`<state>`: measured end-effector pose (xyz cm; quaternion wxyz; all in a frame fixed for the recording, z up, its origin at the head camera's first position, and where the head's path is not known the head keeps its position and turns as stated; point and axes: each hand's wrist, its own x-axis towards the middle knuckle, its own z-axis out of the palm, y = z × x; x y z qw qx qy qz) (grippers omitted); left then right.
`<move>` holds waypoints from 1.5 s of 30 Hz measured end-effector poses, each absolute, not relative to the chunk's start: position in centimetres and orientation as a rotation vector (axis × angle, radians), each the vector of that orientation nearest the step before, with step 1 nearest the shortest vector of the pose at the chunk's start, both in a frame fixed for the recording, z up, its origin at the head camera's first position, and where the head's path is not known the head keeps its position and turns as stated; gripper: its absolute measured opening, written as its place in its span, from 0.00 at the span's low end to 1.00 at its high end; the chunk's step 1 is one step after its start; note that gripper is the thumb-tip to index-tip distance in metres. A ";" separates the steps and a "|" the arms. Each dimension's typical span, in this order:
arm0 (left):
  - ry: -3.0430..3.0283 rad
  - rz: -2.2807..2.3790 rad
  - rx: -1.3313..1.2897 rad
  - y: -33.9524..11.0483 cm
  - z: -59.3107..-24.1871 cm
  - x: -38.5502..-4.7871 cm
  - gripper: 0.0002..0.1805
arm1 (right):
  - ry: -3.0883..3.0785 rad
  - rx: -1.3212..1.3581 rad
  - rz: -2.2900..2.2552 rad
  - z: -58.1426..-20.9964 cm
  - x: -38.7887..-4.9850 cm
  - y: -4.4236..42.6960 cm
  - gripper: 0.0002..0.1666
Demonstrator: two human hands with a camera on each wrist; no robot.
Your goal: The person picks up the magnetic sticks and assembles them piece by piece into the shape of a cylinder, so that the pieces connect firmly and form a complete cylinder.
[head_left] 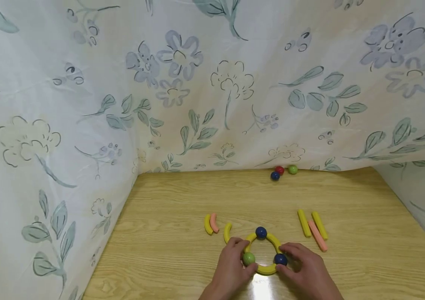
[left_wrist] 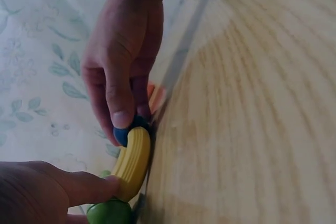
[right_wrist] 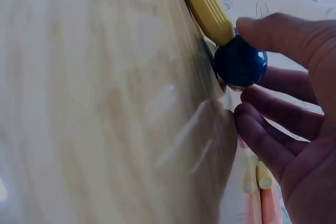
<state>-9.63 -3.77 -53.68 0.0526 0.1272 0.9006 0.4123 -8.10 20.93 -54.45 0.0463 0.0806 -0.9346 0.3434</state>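
- Ring (head_left: 274, 240) lies flat on the table (head_left: 160, 233), well apart from its far edge, between left hand (head_left: 233, 263) and right hand (head_left: 307, 266) — neither clearly nearer.
- Near rod (head_left: 266, 270) runs side to side, its long axis spanning from green ball (head_left: 249, 258) to right blue ball (head_left: 281, 259).
- Left hand pinches the ring at the green ball; right hand, at the right blue ball — thumbs by the rod's ends.

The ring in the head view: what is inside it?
Inside the ring, wood-grain tabletop shows. Whatever lies directly under its yellow pieces and balls is covered and cannot be seen.
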 end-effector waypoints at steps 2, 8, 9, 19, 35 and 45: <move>2.724 1.295 0.370 -3.8 -53.8 -9.6 0.31 | -2.854 0.245 1.112 -54.3 -8.1 21.2 0.25; 2.709 1.345 0.355 -3.7 -54.1 -9.4 0.30 | -2.846 0.096 1.393 -53.6 -8.4 23.5 0.23; 2.709 1.348 0.354 -3.7 -54.1 -9.4 0.29 | -2.855 0.053 1.416 -53.4 -8.5 24.1 0.23; 2.706 1.384 0.345 -4.2 -54.4 -8.8 0.29 | -2.866 -0.319 1.554 -51.2 -9.2 33.1 0.40; 2.726 1.365 0.392 -5.3 -54.3 -8.2 0.29 | -3.026 -0.391 1.701 -51.3 -12.4 38.9 0.52; 2.719 1.374 0.366 -5.0 -54.5 -8.5 0.30 | -3.071 -0.257 1.720 -51.8 -15.4 37.1 0.44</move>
